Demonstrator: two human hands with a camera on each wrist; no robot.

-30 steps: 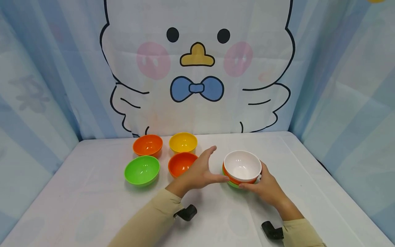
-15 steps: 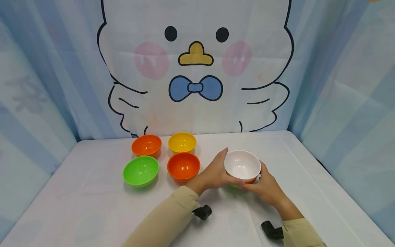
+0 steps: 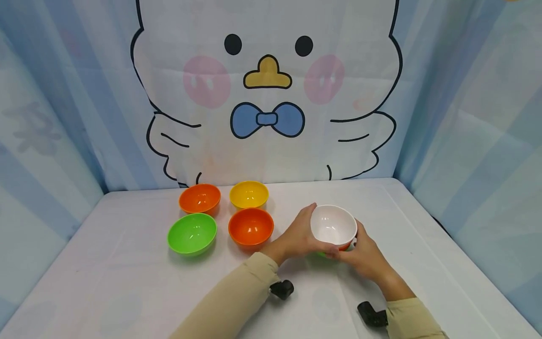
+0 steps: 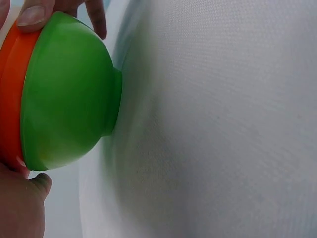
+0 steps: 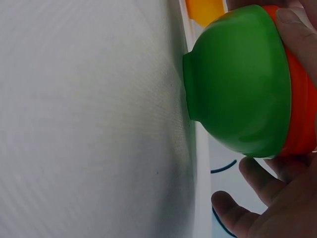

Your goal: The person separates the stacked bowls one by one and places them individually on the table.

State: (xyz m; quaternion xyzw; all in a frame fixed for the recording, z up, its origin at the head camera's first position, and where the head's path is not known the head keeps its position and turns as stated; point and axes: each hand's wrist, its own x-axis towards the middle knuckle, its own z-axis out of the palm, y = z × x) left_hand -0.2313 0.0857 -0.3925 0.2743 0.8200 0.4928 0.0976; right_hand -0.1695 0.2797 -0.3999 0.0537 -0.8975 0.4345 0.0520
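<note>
– Since a second ago, the left hand (image 3: 298, 238) has come across to the right, leaving the front orange bowl (image 3: 251, 228) in full sight, and meets the right hand (image 3: 367, 256) at the bowl stack (image 3: 333, 230)

– Both clamped on it?

– Yes, one from each side, thumbs close together in front. White bowl (image 3: 332, 219) on top, middle orange bowl (image 4: 15, 99), lower green bowl (image 5: 242, 84)

– Why hold it so?

– Probably to steady the nest; support on two sides should stop a tilt

– Raised off the surface (image 3: 127, 282)?

– Cannot tell; its foot is right at it

– Anything else different?

– Little: the right hand grips much as before, while the yellow bowl (image 3: 249, 194), rear orange bowl (image 3: 200, 198) and loose green bowl (image 3: 192, 234) keep their places on the left
</note>
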